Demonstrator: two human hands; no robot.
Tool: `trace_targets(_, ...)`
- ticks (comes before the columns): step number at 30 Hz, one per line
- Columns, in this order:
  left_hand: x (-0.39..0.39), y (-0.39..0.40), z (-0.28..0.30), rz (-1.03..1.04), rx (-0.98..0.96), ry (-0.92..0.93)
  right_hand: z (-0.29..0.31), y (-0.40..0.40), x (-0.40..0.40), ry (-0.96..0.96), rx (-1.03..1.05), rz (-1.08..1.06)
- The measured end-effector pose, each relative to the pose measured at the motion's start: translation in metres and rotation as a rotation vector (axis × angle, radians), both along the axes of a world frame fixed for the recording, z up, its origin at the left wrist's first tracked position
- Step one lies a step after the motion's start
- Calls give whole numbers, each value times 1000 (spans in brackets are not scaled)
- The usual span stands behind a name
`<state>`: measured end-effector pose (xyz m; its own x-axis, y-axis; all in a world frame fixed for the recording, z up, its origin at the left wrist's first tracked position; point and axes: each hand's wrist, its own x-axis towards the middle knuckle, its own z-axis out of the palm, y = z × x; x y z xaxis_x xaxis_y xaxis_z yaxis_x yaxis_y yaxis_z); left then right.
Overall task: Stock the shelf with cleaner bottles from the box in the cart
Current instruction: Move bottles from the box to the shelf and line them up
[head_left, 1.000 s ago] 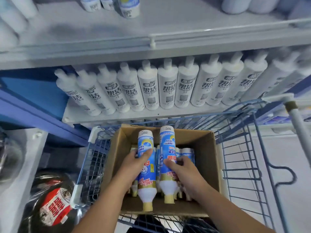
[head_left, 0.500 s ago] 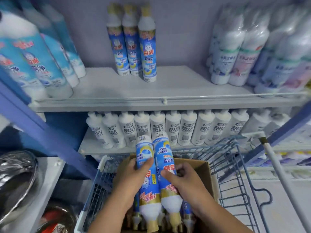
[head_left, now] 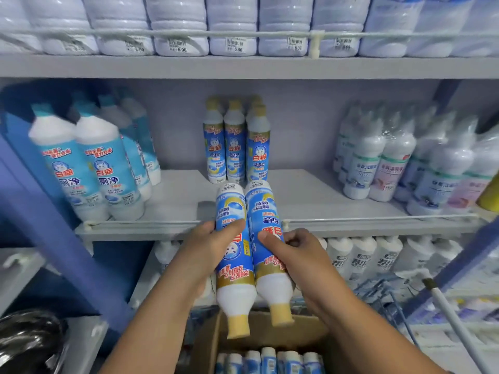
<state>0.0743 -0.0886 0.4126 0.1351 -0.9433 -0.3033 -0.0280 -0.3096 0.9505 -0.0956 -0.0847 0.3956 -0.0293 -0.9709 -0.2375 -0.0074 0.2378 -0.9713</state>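
Note:
My left hand [head_left: 208,247] grips one blue-and-white cleaner bottle [head_left: 234,255], and my right hand [head_left: 297,252] grips a second cleaner bottle [head_left: 267,238] beside it. Both bottles are upside down, yellow caps toward me, their bases at the front rail of the middle shelf [head_left: 324,201]. Three matching bottles [head_left: 236,141] stand upright at the back of that shelf, straight beyond the held pair. The cardboard box [head_left: 213,344] sits below my hands, with several more bottles [head_left: 270,360] inside it.
Larger blue bottles [head_left: 89,168] stand on the shelf's left and wrapped white bottles [head_left: 405,163] on its right, with bare shelf between. White bottles [head_left: 361,257] line the lower shelf. The cart's wire side [head_left: 383,295] and handle [head_left: 453,319] are at the right.
Both hands have lifted the two bottles out of the box and up to the middle shelf's front edge. My view has tilted upward, from the box to the shelves.

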Motion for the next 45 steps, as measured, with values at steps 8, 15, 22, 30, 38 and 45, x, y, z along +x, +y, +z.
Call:
trace_targets(8, 24, -52, -6, 38, -20, -28, 8, -45, 31, 30, 49, -3)
trace_targets(15, 29, -71, -12, 122, -138, -154, -1, -68, 38, 52, 77, 3)
trace_targets(22, 42, -72, -27, 61, -169, -91, -11, -75, 38, -30, -17, 20)
trace_targets(30, 50, -62, -42, 54, -266, -45, -13, -62, 27, -61, -267, 218)
trace_targets(38, 49, -82, -33, 154, -204, 81, -26, -72, 20, -32, -348, 267)
trace_targets(45, 58, -71, -40, -2, -265, 57, -29, -69, 9, -160, -304, 463)
